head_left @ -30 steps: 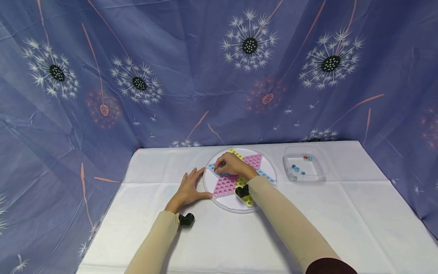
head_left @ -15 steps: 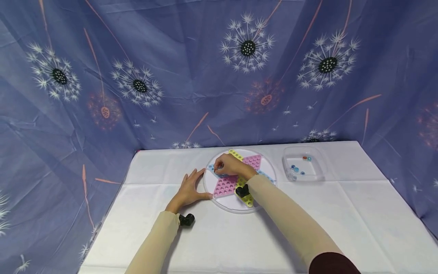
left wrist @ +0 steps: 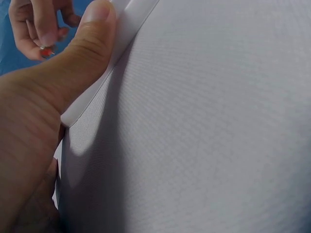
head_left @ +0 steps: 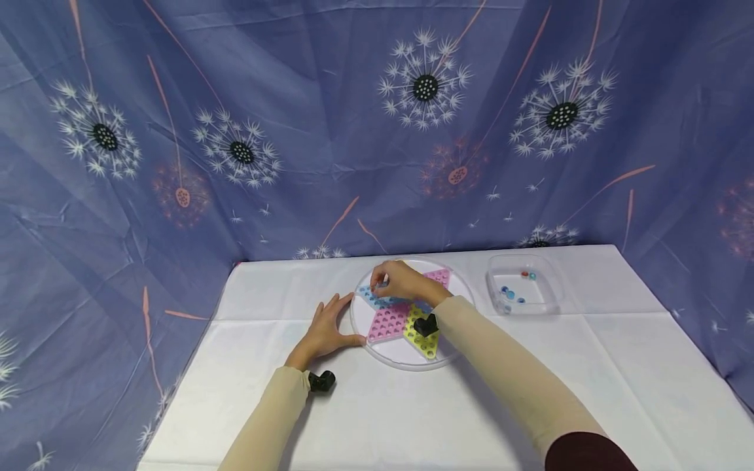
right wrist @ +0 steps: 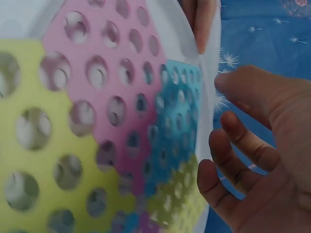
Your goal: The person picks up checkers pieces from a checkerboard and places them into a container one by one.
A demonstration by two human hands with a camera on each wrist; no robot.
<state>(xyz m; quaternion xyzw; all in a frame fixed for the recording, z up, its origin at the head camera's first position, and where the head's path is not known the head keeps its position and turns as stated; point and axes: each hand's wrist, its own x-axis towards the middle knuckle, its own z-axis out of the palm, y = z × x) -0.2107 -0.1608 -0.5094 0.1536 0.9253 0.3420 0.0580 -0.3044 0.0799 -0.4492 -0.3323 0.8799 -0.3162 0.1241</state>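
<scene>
A round white Chinese checkers board (head_left: 385,350) with pink, yellow and blue holed sections lies on the table. My left hand (head_left: 323,330) rests at its left rim, fingers spread and thumb touching the edge. Over the blue section (head_left: 366,294) is my right hand (head_left: 400,280), its thumb and finger pinching a small red-orange marble (left wrist: 46,52), seen in the left wrist view. From the right wrist, the right hand's fingers (right wrist: 233,150) stand apart from the board surface, and the marble is hidden there.
A clear plastic box (head_left: 544,304) with several blue and red marbles stands to the right of the board. White cloth (head_left: 377,418) covers the table. A blue dandelion-print curtain (head_left: 330,131) hangs behind it.
My right hand has lifted a little off the blue section and shifted slightly right, uncovering more blue holes. The left hand stays at the rim.
</scene>
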